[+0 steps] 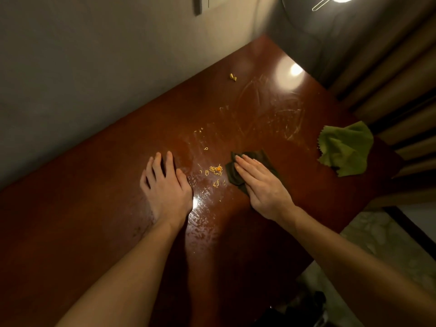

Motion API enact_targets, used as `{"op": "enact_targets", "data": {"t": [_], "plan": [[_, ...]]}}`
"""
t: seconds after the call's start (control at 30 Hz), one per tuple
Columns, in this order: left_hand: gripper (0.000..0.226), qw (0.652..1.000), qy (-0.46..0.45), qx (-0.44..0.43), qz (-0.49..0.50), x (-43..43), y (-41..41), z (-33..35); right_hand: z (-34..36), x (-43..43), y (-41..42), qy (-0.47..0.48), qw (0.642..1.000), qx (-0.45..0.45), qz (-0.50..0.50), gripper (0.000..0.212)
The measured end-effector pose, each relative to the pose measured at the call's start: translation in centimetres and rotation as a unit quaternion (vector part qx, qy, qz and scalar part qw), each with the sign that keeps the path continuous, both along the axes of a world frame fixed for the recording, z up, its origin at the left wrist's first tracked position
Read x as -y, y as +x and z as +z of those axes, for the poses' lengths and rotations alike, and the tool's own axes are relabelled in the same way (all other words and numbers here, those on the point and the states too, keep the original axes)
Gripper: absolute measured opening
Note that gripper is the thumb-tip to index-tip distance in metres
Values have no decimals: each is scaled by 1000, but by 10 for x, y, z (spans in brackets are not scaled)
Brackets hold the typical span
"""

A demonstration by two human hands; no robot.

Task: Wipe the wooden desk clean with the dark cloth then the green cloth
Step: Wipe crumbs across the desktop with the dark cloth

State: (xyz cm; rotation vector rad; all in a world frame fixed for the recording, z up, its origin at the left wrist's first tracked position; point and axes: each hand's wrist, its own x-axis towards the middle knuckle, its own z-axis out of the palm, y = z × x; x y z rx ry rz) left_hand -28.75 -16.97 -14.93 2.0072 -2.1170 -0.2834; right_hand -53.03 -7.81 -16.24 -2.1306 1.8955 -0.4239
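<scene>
We press our right hand (262,187) flat on the crumpled dark olive cloth (232,173), fingers straight and held together, palm down; nothing is gripped, and the cloth shows past the fingertips and along both sides of the hand. The cloth lies near the middle of the glossy reddish-brown wooden tabletop (94,220).

Our left hand (165,187) rests flat on the bare wood to the left, fingers loosely spread and straight, holding nothing. Between the two hands lies a small scatter of orange and yellow noodle-like crumbs (215,169), just beside the left edge of the dark cloth, with a few more bits farther up the wood. A separate small yellow scrap (232,77) sits well apart, close to the far edge by the plain grey wall (94,67).

The rumpled green cloth with a zigzag-cut edge (344,149) lies by itself near the right edge of the tabletop, apart from the right hand and the dark cloth. Pale curved smear marks (271,109) streak the wood beyond the cloths, and a bright round lamp reflection (292,69) shines at the far corner. Brown pleated curtains (401,79) hang to the right.
</scene>
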Motion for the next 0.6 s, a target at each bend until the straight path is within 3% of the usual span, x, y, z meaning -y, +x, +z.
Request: {"op": "enact_targets", "data": {"t": [0.13, 0.23, 0.3, 0.47, 0.6], "plan": [[53, 1000, -4, -10, -4, -1, 2, 1, -1, -35, 29, -21, 987, 48, -150, 53], [53, 1000, -8, -14, -11, -1, 4, 1, 0, -58, 43, -22, 922, 73, -380, 55], [53, 1000, -7, -17, -12, -1, 4, 0, 3, -62, 48, -11, 879, 69, -471, 56], [54, 1000, -12, -12, -11, -1, 2, -3, 8, -47, 42, 20, 874, 31, -485, 57], [54, 1000, -10, -9, -9, -1, 3, -6, 6, -34, 30, 14, 891, 9, -453, 57]]}}
